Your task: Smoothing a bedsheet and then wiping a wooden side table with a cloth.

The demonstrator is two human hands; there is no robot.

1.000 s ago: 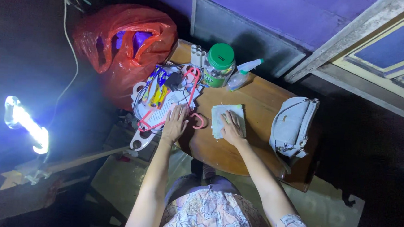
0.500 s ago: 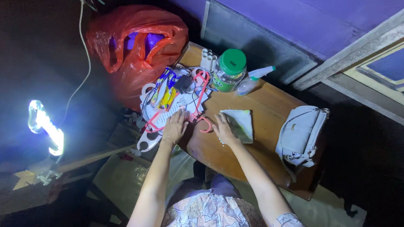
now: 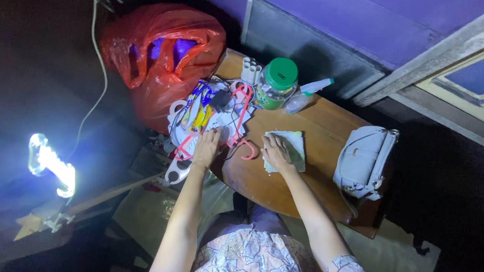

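Observation:
My right hand lies flat on a folded pale cloth in the middle of a small wooden table. My left hand rests with fingers spread on a pile of pink and white plastic hangers at the table's left edge. A pink hanger hook curls between the two hands. Neither hand grips anything.
A green-lidded jar and a small spray bottle stand at the table's far side. A grey handbag lies on the right. A red plastic bag sits to the left, a bright lamp at lower left.
My right hand shifted left on the cloth, lifting and turning a corner, then pressed it flat again. My left hand stayed on the hangers. The view drifted slightly.

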